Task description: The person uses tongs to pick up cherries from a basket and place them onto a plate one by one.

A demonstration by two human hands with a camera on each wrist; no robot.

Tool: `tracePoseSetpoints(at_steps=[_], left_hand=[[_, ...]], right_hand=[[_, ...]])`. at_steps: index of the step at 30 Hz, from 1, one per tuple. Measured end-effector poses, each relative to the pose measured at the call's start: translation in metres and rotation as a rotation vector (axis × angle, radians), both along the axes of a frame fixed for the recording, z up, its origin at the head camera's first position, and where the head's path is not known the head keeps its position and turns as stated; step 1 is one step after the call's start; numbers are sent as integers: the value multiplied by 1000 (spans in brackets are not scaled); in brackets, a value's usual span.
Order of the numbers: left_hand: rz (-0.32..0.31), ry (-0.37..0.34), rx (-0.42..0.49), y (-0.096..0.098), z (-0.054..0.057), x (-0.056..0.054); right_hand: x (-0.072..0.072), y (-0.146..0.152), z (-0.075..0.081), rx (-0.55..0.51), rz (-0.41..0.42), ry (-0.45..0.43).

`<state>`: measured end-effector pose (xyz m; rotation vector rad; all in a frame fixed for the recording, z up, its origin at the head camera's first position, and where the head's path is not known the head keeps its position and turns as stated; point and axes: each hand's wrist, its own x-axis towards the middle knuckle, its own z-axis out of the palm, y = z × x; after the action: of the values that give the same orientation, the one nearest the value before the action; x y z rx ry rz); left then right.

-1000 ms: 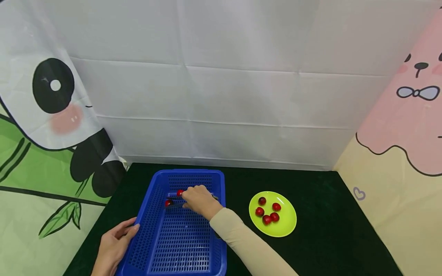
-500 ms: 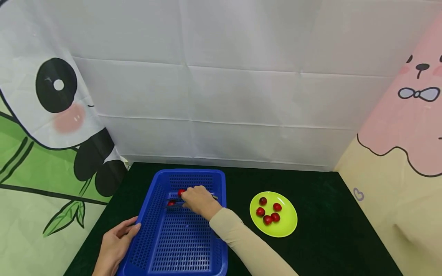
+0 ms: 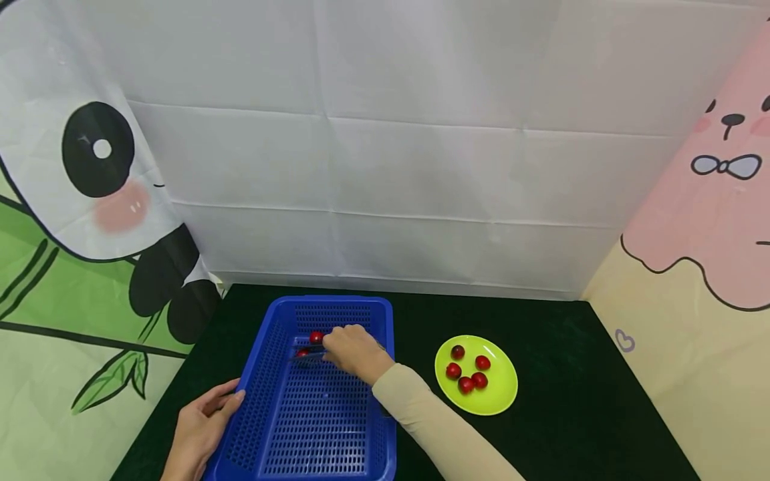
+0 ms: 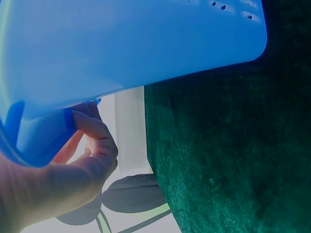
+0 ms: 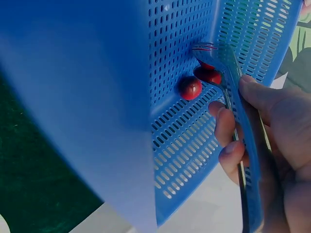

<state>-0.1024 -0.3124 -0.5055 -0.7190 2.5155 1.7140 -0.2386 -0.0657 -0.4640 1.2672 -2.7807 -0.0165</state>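
My right hand [image 3: 353, 349] holds metal tongs [image 5: 238, 97] inside a blue perforated basket [image 3: 267, 401]. One tong end has fork tines, seen in the right wrist view. Between the tong ends sits a red cherry [image 5: 210, 75], partly covered by the metal; whether it is lifted I cannot tell. Another cherry [image 5: 190, 88] lies close beside it on the basket floor, at the far part of the basket in the head view [image 3: 316, 337]. With thumb and fingers, my left hand [image 3: 201, 424] grips the basket's left rim.
To the right of the basket, a yellow-green plate [image 3: 502, 394] carries several cherries [image 3: 466, 385]. A dark green cloth [image 3: 577, 387] covers the table. Behind it hangs a white sheet [image 3: 421, 174], with printed cartoon cloths on both sides.
The tong ends and the cherry between them have shifted slightly right, closer to the other cherry. My right hand has also edged right. The left hand stays on the rim.
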Motion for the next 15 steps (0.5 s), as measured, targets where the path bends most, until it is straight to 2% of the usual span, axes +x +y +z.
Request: tracePoseSetpoints(at_steps=[8,15], left_hand=[[0,-4,-12,0,-2,-1],[3,-16,-4,1,0,-2]], right_hand=[[-1,18,1,-67,5,-15],[-6,33,3,-151,-15,-99]])
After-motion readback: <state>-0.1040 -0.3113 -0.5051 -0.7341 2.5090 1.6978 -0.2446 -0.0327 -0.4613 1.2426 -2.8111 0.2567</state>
